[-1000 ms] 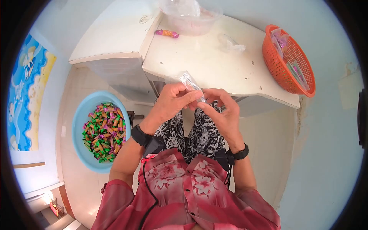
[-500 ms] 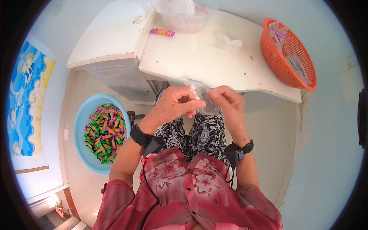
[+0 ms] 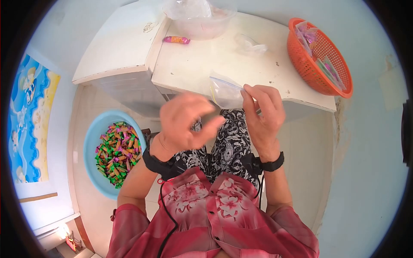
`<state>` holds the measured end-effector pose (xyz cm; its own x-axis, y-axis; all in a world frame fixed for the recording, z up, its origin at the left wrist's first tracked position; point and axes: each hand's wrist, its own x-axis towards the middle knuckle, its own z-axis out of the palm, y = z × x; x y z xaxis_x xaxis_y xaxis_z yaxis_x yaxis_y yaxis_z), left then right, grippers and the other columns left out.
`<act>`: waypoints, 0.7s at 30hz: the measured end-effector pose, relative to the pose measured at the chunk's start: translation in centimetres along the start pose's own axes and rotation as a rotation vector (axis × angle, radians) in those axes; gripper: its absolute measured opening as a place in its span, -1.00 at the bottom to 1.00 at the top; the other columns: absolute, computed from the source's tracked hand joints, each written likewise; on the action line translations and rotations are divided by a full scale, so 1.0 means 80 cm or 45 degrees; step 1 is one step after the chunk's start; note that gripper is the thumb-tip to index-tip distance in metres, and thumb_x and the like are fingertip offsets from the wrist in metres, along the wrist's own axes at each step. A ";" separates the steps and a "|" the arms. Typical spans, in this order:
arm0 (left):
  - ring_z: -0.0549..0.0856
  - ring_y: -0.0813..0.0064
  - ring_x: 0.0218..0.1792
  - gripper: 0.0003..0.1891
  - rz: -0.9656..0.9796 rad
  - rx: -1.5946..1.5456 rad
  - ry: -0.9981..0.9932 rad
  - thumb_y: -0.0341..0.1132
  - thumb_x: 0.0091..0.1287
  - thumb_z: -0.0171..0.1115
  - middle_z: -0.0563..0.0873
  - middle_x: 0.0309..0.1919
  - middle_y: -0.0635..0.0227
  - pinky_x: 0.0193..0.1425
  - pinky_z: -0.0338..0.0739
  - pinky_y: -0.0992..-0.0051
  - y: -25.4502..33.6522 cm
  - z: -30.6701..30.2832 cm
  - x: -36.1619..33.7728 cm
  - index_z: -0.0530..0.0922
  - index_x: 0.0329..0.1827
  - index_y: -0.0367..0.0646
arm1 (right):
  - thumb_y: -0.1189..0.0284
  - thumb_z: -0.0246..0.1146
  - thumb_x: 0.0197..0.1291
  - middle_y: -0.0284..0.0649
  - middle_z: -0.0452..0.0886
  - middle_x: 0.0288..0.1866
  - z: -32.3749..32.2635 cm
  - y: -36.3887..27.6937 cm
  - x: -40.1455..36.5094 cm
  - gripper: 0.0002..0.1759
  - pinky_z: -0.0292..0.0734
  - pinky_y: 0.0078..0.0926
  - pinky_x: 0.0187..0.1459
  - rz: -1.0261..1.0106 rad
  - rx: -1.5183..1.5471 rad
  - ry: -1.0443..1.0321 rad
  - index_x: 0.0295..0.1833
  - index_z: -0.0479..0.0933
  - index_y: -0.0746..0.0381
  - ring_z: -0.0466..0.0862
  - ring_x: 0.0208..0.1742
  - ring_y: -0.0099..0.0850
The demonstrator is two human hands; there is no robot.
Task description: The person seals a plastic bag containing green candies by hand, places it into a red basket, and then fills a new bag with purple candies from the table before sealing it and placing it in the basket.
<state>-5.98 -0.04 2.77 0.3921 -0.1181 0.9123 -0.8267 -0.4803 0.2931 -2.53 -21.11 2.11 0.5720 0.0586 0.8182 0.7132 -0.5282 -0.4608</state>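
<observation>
Right hand (image 3: 266, 114): pinched unfilled bag (image 3: 227, 96)
Left hand (image 3: 183, 122): half-open, apparently empty
Basket (image 3: 303, 69), right: held filled bags (image 3: 306, 36)
Tub (image 3: 89, 148), left: held loose sweets (image 3: 119, 154)

Between left hand (image 3: 190, 123) and right hand (image 3: 263, 109), open air, zip bag (image 3: 226, 94) crossing its far side. Tabletop (image 3: 200, 62) edge just ahead. Beyond: bare strip, then tub (image 3: 202, 29). Orange basket (image 3: 301, 64) blocks ahead-right of right hand.
</observation>
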 end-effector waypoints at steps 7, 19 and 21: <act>0.87 0.21 -0.19 -0.48 -0.257 0.486 -0.578 -0.44 0.31 0.43 0.70 0.43 0.06 -0.25 0.75 0.32 0.014 0.007 0.016 0.69 0.38 -0.25 | 0.70 0.55 0.01 -0.30 0.79 -0.11 -0.012 -0.022 0.034 -0.58 0.58 -0.47 -0.33 -0.391 -0.077 0.004 0.04 0.84 0.19 0.65 -0.28 -0.38; 0.86 -0.15 -0.18 -0.26 -0.698 0.558 -0.871 -0.27 0.45 0.44 0.40 0.67 -0.25 -0.25 0.76 0.10 0.013 0.020 -0.003 0.42 0.72 0.09 | 0.69 0.50 -0.12 -0.33 0.77 0.04 0.009 -0.008 -0.023 -0.46 0.56 -0.50 -0.34 -0.356 -0.055 -0.095 0.07 0.84 0.12 0.62 -0.29 -0.43; 0.87 -0.07 -0.29 -0.26 -0.636 0.594 -0.921 -0.26 0.48 0.41 0.49 0.60 -0.28 -0.33 0.76 0.13 0.014 0.022 -0.002 0.40 0.74 0.07 | 0.71 0.50 -0.08 -0.32 0.76 0.03 0.014 0.001 -0.021 -0.47 0.54 -0.49 -0.34 -0.273 -0.058 -0.034 0.08 0.85 0.10 0.62 -0.27 -0.42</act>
<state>-6.24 -2.11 2.40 0.9321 -0.2359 0.2750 -0.3187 -0.8949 0.3125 -2.99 -20.32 0.35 0.4202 0.1956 0.8861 0.8009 -0.5390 -0.2608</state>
